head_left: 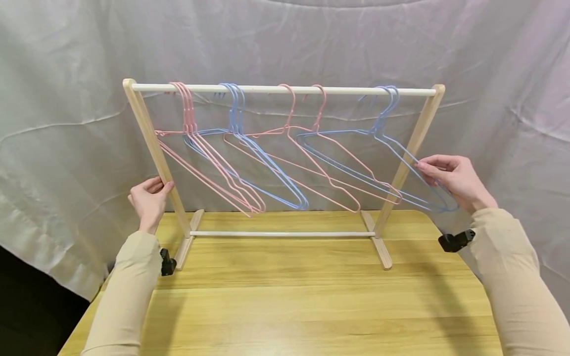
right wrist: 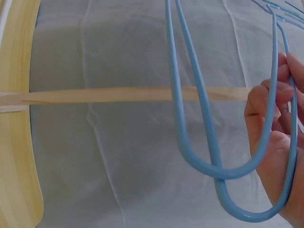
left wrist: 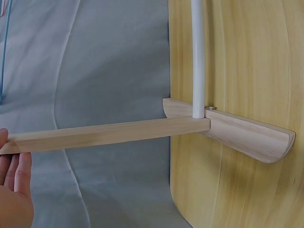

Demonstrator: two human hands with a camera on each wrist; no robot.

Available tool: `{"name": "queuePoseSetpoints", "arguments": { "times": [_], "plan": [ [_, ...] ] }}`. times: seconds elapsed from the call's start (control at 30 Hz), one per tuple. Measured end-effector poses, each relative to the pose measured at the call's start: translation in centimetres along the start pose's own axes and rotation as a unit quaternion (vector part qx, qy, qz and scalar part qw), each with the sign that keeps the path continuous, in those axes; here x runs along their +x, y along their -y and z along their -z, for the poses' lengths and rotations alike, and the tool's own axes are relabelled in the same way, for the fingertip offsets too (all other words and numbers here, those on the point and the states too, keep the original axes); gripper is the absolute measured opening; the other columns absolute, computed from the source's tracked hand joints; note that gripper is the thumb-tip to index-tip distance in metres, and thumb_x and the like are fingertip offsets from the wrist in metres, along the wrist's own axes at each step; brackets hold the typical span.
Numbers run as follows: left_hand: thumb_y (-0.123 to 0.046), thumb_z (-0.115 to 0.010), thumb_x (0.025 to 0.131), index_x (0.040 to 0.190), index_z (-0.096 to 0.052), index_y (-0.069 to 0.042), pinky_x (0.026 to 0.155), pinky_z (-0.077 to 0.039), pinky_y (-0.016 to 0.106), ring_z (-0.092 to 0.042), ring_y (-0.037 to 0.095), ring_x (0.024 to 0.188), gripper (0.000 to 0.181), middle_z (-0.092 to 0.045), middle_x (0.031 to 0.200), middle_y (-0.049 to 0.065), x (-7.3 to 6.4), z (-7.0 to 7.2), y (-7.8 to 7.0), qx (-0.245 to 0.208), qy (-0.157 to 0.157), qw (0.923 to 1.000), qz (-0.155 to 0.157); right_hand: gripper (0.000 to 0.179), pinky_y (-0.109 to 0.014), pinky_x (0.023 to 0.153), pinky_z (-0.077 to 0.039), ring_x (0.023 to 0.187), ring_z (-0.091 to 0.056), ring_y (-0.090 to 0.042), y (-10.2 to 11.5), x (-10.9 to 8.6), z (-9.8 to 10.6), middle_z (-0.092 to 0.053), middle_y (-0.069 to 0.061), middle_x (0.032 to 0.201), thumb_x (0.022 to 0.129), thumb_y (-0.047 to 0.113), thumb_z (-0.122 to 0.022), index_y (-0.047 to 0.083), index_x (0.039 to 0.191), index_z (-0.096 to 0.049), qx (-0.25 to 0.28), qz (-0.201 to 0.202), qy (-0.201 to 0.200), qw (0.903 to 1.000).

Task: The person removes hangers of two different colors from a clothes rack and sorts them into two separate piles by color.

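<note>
A wooden clothes rack with a white rail (head_left: pixel 262 89) carries pink and blue wire hangers. On its left post (head_left: pixel 149 133) my left hand (head_left: pixel 149 200) grips the wood, thumb in front and fingers behind; the left wrist view shows the fingers (left wrist: pixel 23 175) under the post. At the right end hang two blue hangers (head_left: pixel 403 153), and my right hand (head_left: pixel 458 180) pinches the sloping arm of one. In the right wrist view, the two blue hangers (right wrist: pixel 175 95) cross in front of the palm, partly covering the fingers.
Several pink hangers (head_left: pixel 189 118) bunch at the left, beside several blue ones (head_left: pixel 235 113). Two pink hangers (head_left: pixel 317 118) hang spaced apart in the middle. The rack's feet (head_left: pixel 378 249) and lower bar (head_left: pixel 280 234) are at the wooden table's (head_left: pixel 285 306) back, before a grey curtain (head_left: pixel 276 44).
</note>
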State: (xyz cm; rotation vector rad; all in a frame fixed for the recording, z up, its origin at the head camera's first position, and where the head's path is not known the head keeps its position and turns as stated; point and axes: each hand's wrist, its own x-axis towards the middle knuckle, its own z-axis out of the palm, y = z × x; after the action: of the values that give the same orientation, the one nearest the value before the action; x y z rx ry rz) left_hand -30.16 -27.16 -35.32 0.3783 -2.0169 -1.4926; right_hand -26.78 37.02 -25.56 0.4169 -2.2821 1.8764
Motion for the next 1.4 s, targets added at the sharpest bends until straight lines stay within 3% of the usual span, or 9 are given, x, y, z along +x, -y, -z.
{"name": "queuePoseSetpoints", "arguments": {
  "times": [0.2, 0.43, 0.67, 1.17, 1.27, 1.4],
  "plan": [
    [-0.016, -0.075, 0.090, 0.122, -0.071, 0.001, 0.070, -0.046, 0.003, -0.054, -0.025, 0.066, 0.037, -0.067, 0.117, 0.020, -0.1, -0.1, 0.0, 0.007, -0.002, 1.0000, -0.005, 0.011, -0.020, 0.053, -0.040, 0.058, -0.051, -0.009, -0.5, -0.3, -0.6, -0.067, 0.003, 0.068, 0.094, -0.001, -0.065, 0.002, 0.097, -0.075, 0.064, 0.037, -0.020, 0.9970],
    [-0.020, -0.075, 0.090, 0.122, -0.071, -0.001, 0.076, -0.045, 0.004, -0.051, -0.027, 0.065, 0.037, -0.067, 0.117, 0.019, -0.1, 0.0, -0.1, 0.030, -0.005, 0.9995, 0.002, 0.015, -0.020, 0.053, -0.040, 0.057, -0.052, -0.009, -1.1, -0.3, -1.1, -0.065, 0.002, 0.064, 0.093, -0.005, -0.064, 0.004, 0.092, -0.076, 0.094, 0.066, -0.036, 0.9927],
    [-0.019, -0.074, 0.091, 0.121, -0.072, 0.000, 0.110, -0.039, 0.022, -0.050, -0.026, 0.064, 0.036, -0.067, 0.116, 0.020, -0.1, -0.1, -0.2, 0.036, -0.008, 0.9993, 0.002, 0.011, -0.019, 0.052, -0.041, 0.056, -0.052, -0.010, -0.7, -0.4, -1.1, -0.067, 0.000, 0.065, 0.092, -0.007, -0.065, -0.002, 0.092, -0.075, 0.124, 0.093, -0.048, 0.9867],
    [-0.020, -0.075, 0.091, 0.121, -0.072, -0.001, 0.118, -0.028, 0.026, -0.050, -0.025, 0.064, 0.036, -0.068, 0.118, 0.023, -0.1, -0.1, -0.2, 0.027, -0.011, 0.9996, -0.005, 0.011, -0.018, 0.054, -0.045, 0.056, -0.055, -0.011, -0.4, -0.4, -1.5, -0.070, -0.003, 0.067, 0.091, -0.010, -0.065, -0.005, 0.092, -0.075, 0.152, 0.132, -0.083, 0.9759],
    [-0.020, -0.075, 0.091, 0.121, -0.072, 0.000, 0.117, -0.033, 0.027, -0.050, -0.025, 0.064, 0.036, -0.068, 0.118, 0.022, -0.1, 0.0, -0.2, 0.025, -0.010, 0.9996, -0.004, 0.012, -0.017, 0.055, -0.046, 0.056, -0.056, -0.011, -0.6, -0.7, -1.4, -0.074, -0.003, 0.071, 0.090, -0.010, -0.065, -0.004, 0.092, -0.075, 0.163, 0.131, -0.094, 0.9733],
    [-0.021, -0.075, 0.090, 0.120, -0.072, -0.001, 0.117, -0.027, 0.027, -0.055, -0.020, 0.074, 0.036, -0.068, 0.117, 0.021, -0.1, 0.0, -0.1, 0.031, -0.010, 0.9995, 0.001, 0.014, -0.017, 0.055, -0.048, 0.057, -0.060, -0.010, -1.4, -1.4, -1.3, -0.078, -0.003, 0.078, 0.090, -0.010, -0.065, -0.003, 0.092, -0.076, 0.181, 0.120, -0.103, 0.9707]
  ]
}}
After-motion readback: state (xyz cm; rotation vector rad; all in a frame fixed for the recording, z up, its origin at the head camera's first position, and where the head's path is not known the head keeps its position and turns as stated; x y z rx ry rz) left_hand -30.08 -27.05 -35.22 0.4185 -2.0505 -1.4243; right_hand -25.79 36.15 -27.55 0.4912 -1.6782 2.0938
